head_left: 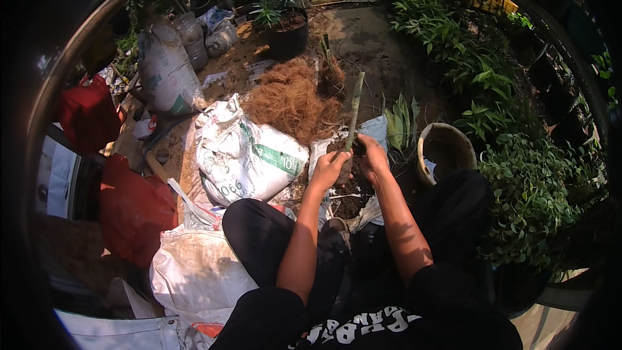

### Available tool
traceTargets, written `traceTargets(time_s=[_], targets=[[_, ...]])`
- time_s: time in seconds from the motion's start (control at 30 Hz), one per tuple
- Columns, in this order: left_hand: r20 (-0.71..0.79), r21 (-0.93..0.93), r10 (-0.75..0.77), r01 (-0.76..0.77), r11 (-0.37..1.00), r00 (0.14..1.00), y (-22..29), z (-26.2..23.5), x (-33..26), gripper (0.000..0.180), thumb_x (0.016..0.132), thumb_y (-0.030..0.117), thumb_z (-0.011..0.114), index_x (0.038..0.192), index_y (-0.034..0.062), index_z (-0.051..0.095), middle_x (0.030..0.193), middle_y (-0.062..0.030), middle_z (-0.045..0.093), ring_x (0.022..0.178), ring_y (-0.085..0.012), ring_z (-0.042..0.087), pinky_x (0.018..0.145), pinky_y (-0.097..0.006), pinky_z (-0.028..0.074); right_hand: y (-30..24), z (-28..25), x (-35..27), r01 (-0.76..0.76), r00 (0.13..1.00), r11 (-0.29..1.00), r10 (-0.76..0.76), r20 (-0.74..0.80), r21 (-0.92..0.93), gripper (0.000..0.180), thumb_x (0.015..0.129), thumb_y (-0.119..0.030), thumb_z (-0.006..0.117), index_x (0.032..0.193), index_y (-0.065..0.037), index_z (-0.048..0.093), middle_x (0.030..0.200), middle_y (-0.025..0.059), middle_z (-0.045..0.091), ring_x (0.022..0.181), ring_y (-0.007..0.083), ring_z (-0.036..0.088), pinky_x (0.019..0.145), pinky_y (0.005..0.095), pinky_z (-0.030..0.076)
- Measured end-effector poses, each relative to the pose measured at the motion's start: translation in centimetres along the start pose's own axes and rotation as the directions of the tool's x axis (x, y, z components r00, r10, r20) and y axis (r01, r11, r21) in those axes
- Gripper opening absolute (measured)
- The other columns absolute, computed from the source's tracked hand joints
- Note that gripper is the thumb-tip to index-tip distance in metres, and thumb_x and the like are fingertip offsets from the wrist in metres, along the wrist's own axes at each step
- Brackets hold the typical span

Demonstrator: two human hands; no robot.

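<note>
Cupping the soil-caked base of a green plant cutting point(353, 112), the left hand point(328, 167) and right hand point(373, 158) are closing around it from either side, fingers curled and touching the clump; the stalk is rising straight up between them. Keeping even pressure on both sides would likely be holding the root ball together. Just below the fingers, dark soil point(350, 202) is lying on an opened white bag. Right of them, a round clay pot point(446, 149) is sitting apparently empty. Left, a stuffed white sack point(243, 156) is bulging; beyond, coconut fibre point(291, 101) is lying heaped.
</note>
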State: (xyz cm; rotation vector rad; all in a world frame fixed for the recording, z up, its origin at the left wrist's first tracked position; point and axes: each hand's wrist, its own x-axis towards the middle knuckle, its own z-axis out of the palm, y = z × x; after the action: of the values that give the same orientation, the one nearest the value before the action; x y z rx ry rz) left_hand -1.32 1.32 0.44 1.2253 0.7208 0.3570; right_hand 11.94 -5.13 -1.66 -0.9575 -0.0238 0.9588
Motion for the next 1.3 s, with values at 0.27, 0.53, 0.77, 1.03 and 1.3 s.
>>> traceTargets(time_s=[0.27,0.53,0.77,1.03,1.3], targets=[[-0.281,-0.055,0.077,-0.096,0.994,0.956,-0.3,-0.9,0.8,0.041,0.092,0.038,0.058,0.110,0.0023,0.065,0.079,-0.0051,0.063,0.065,-0.0170,0.068,0.047,-0.030,0.051,0.1,-1.2,1.3,0.001,0.995,0.998,0.005,-0.096,0.062,0.014,0.094,-0.016,0.060,0.101,-0.004,0.062,0.094,0.0067,0.062,0.086,0.0179,0.058,0.077,0.0358,0.051],[0.099,-0.070,-0.061,0.068,0.995,0.993,0.6,-0.2,0.0,0.045,0.092,0.044,0.050,0.122,0.0115,0.061,0.098,-0.0045,0.064,0.069,-0.0181,0.068,0.049,-0.029,0.052,0.6,-1.5,1.5,0.011,0.997,1.000,-0.010,-0.077,0.018,0.018,0.095,-0.020,0.058,0.104,-0.005,0.060,0.093,0.0071,0.061,0.085,0.0199,0.058,0.072,0.0365,0.048],[0.187,-0.165,-0.106,0.138,0.977,0.977,-0.1,0.3,-0.1,0.049,0.094,0.044,0.050,0.124,0.0065,0.061,0.091,-0.0053,0.067,0.067,-0.0175,0.069,0.048,-0.029,0.052,0.0,0.2,-0.4,-0.037,0.995,0.998,0.033,-0.091,-0.044,0.020,0.095,-0.022,0.058,0.107,-0.006,0.057,0.091,0.0064,0.060,0.079,0.0200,0.057,0.071,0.0357,0.043],[-0.003,-0.167,-0.028,0.027,0.986,1.000,0.3,-0.5,0.5,0.049,0.094,0.042,0.050,0.125,0.0054,0.059,0.104,-0.0067,0.069,0.067,-0.0174,0.068,0.047,-0.030,0.052,0.3,-1.3,1.3,0.022,0.991,0.997,-0.013,-0.132,0.068,0.018,0.094,-0.021,0.060,0.100,-0.005,0.059,0.090,0.0065,0.061,0.082,0.0190,0.058,0.071,0.0353,0.046],[-0.083,-0.226,-0.020,0.001,0.974,0.996,-0.2,-1.8,1.5,0.042,0.093,0.041,0.049,0.118,0.0066,0.051,0.117,-0.0110,0.066,0.068,-0.0223,0.069,0.046,-0.031,0.052,0.4,-1.3,1.6,-0.044,0.996,0.983,0.056,-0.067,0.178,0.023,0.092,-0.029,0.065,0.097,-0.008,0.058,0.088,0.0070,0.059,0.082,0.0191,0.057,0.066,0.0315,0.048]])
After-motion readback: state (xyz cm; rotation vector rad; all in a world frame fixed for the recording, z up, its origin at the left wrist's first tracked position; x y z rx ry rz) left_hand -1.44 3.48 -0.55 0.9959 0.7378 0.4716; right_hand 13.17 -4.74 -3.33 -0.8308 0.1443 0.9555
